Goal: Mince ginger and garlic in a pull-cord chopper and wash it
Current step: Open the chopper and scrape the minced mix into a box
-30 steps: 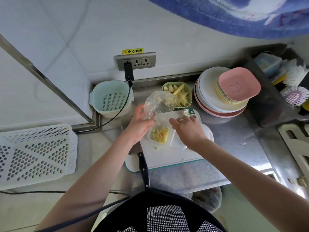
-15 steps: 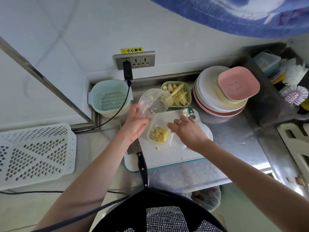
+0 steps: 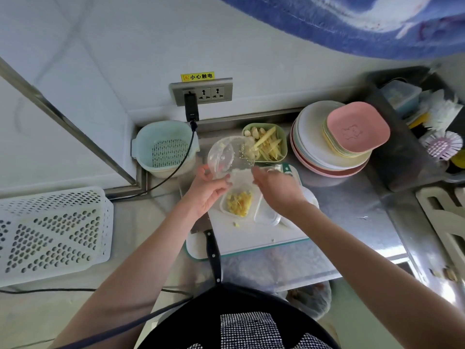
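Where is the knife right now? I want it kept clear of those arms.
In the head view the knife lies at the cutting board's left edge, black handle toward the person, under the left forearm.

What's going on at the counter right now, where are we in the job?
A person is emptying the clear chopper bowl. The left hand holds it tipped above the cutting board, and the right hand reaches toward its rim. Minced ginger and garlic already sits in a small clear container on the board. Uncut strips and cloves wait in the green dish behind. Bits cling inside the bowl; washing has not begun.
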